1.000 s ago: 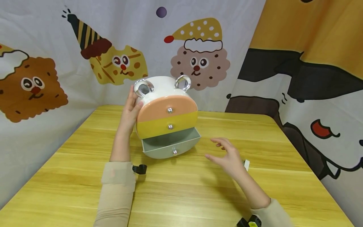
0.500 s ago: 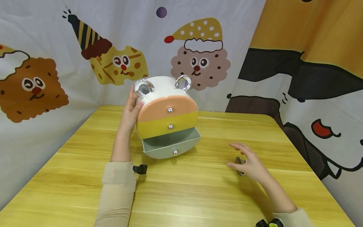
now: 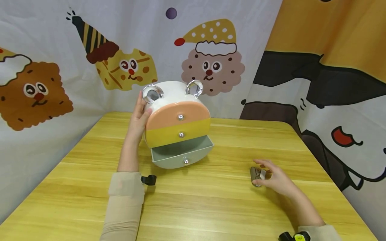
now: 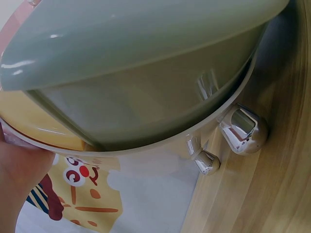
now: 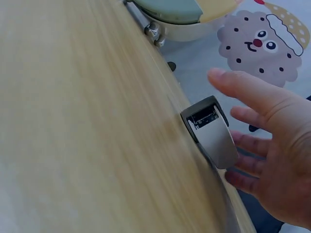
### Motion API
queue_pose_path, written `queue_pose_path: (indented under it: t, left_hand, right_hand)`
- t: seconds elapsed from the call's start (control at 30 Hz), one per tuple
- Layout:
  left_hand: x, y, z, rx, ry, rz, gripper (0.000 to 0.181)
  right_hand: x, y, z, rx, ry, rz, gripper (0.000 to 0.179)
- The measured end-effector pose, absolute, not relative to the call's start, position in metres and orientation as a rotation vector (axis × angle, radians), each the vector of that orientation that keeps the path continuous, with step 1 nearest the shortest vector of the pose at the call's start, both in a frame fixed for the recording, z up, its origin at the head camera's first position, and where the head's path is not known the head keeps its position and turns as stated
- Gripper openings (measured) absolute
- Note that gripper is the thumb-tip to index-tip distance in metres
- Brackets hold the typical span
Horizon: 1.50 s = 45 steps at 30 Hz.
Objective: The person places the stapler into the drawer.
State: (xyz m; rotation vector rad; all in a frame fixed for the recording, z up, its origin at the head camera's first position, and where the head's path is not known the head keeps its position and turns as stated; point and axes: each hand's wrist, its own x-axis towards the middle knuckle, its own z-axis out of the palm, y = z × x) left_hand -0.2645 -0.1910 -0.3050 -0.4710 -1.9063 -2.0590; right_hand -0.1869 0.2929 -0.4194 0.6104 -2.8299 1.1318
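A small drawer box with a white shell, silver ears and orange, yellow and grey-green fronts stands on the table. Its lowest drawer is pulled out and looks empty. My left hand lies along the box's left side, fingers extended, thumb near the front edge. To the right, my right hand reaches around a small grey-brown gadget with a shiny metal flap and a dark slot. In the right wrist view, the thumb and fingers stay spread, with the fingertips right beside the gadget.
Wood-grain table under both hands. A cartoon-printed cloth hangs behind it and along the right side. Silver feet show at the box's base in the left wrist view. Each wrist wears a black camera mount.
My right hand has moved right, away from the drawer, and now reaches around the small gadget, uncovering more of it. The left hand and box keep their place.
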Motion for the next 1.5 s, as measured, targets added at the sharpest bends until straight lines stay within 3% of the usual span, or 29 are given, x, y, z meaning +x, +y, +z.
queue_pose_path:
  t: [0.73, 1.5]
  left_hand:
    - [-0.261, -0.192, -0.304, -0.461, -1.916, -2.070, 0.070]
    - [-0.263, -0.191, -0.303, -0.473, -1.909, -2.066, 0.071]
  right_hand:
    - [-0.188, 0.288, -0.424, 0.605, -2.927, 1.063, 0.074]
    - [-0.200, 0.208, -0.393, 0.645, -2.747, 1.076, 0.068]
